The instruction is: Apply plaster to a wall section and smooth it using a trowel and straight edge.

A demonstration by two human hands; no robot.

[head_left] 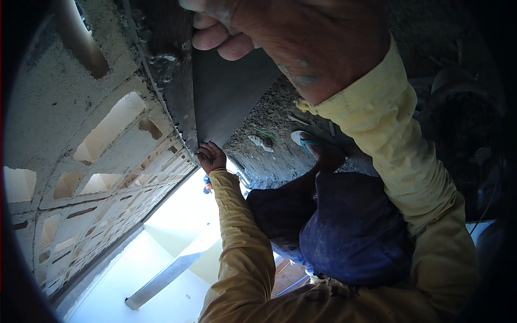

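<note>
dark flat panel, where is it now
In the head view, the dark flat panel is at upper centre-left, running between the right hand above and the left hand below, right of the pierced wall.

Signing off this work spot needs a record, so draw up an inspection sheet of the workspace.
Surface: rough dark ground, strewn with debris.
Job's things: dark board, slanting beside the block wall; a dark strip, shiny in places, runs between them, material unclear.
Clutter: pale scrap and small stick on the ground; the right side is too dark to itemise.
Grippers: bare left hand, fingers curled on the board's far end; bare right hand, fingers curled over the near part, cut off by the top edge.
Cables: thin blue line low in view; cannot tell whether a cable.
Surroundings: openings through the block wall; another person partly visible against brightness beyond.
</note>
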